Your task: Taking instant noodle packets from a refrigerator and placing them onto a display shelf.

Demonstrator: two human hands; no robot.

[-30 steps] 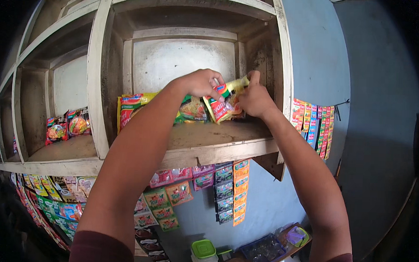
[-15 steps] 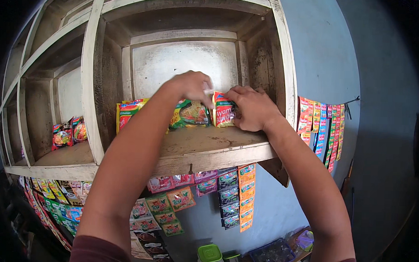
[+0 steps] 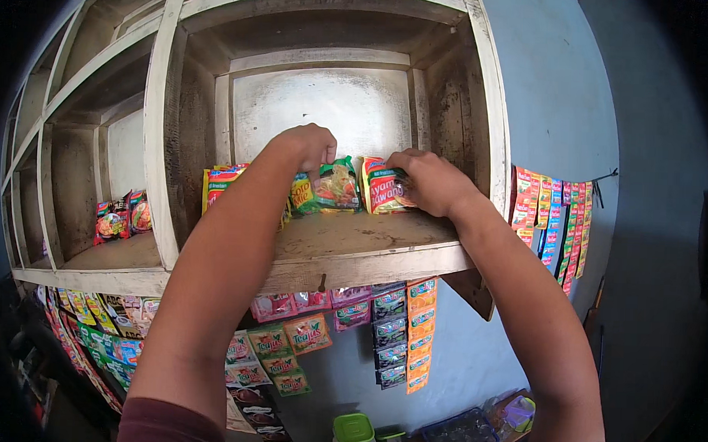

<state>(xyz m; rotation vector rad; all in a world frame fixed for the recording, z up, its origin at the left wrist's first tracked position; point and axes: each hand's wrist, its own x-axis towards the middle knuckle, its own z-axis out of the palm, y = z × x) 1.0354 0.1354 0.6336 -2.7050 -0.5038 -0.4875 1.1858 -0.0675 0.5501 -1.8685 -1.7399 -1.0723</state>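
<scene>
Instant noodle packets stand in a row on the floor of a wooden shelf compartment. At the right of the row, my right hand (image 3: 432,183) is closed on the side of a red and yellow noodle packet (image 3: 382,192), its thumb and fingertips partly hidden. Just left of that packet stands a green noodle packet (image 3: 338,188) with a food picture. My left hand (image 3: 310,148) reaches down to its upper left edge, fingers curled round it. A yellow packet (image 3: 301,194) shows beside it. Behind my left forearm, another yellow and red packet (image 3: 219,185) is partly covered.
The whitish wooden shelf (image 3: 384,262) has a raised front edge and side posts. Darker noodle packets (image 3: 124,217) sit in the left compartment. Sachet strips (image 3: 420,332) hang below, and more strips (image 3: 553,224) hang on the blue wall. Low down are a green-lidded container (image 3: 353,430) and a dark blue tray (image 3: 461,434).
My left hand has moved left from the red and yellow packet's top corner to the green packet. The green packet stands more upright. My right hand stays at the red and yellow packet.
</scene>
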